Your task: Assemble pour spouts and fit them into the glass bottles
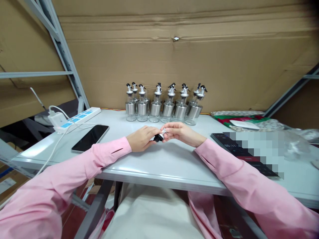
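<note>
Between my two hands, just above the table, is a bottle pourer spout (159,137) with a black ribbed stopper and a silvery top. My left hand (141,137) closes on it from the left, fingers along its upper side and thumb below. From the right, my right hand (180,132) pinches its silvery end with the fingertips. Part of the spout is hidden by the fingers. Behind my hands stand several glass bottles with steel sleeves (156,109), lined up in rows, each topped with a similar silver and black pourer spout.
A black phone (91,137) and a white power strip (78,120) with a plugged-in charger and cable lie at the left. On the right are a dark-screened device (239,151), partly pixelated, a patterned cloth (224,120) and clear plastic bags (296,146). Cardboard (174,66) stands behind the table (159,162).
</note>
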Tool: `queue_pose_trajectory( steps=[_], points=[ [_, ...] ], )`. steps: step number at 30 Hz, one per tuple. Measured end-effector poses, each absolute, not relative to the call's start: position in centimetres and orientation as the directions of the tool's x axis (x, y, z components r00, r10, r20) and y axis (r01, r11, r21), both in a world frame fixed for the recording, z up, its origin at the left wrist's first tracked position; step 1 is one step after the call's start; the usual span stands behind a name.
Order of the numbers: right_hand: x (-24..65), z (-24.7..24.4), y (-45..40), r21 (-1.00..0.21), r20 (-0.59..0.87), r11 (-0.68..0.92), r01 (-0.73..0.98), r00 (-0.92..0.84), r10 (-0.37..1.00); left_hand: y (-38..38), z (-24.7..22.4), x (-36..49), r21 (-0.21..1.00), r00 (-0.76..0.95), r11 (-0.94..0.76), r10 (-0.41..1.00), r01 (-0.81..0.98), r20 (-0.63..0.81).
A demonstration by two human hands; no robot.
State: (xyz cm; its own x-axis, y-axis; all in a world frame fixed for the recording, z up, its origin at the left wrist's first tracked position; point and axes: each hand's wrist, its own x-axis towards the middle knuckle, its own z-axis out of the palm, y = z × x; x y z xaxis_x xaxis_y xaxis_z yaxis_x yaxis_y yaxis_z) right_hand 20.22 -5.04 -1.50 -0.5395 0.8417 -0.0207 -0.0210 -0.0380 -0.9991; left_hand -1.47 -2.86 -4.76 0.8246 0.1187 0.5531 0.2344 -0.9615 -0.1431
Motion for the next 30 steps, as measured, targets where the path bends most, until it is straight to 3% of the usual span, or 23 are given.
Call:
queue_pose_trajectory(
  steps=[15,18,21,24,26,30],
  points=[
    [19.9,-1.7,-5.0,-1.0,-0.02,-0.022,0.001,-0.533,0.846,-3.1,-4.3,-1.4,-0.021,0.84,-0.96,0.235,0.281,0.488],
    [19.4,-1.7,-4.9,-0.974,0.08,0.167,0.155,-0.453,0.888,-3.2,-4.0,-1.3,0.076,0.806,-0.939,0.328,0.336,0.493],
    [19.1,-1.8,-5.0,-0.837,0.238,0.378,0.396,-0.359,0.902,-3.3,-3.8,-1.1,0.136,0.782,-0.917,0.392,0.375,0.484],
    [19.0,-1.8,-5.2,-0.716,0.341,0.439,0.543,-0.276,0.898,-3.4,-3.9,-1.0,0.156,0.771,-0.911,0.407,0.382,0.49],
    [19.0,-1.7,-5.3,-0.712,0.365,0.452,0.538,-0.266,0.892,-3.3,-4.0,-1.1,0.205,0.726,-0.89,0.451,0.406,0.519],
    [18.7,-1.8,-5.3,-0.82,0.295,0.459,0.34,-0.436,0.85,-2.9,-4.4,-1.2,0.327,0.623,-0.845,0.533,0.423,0.573]
  ],
)
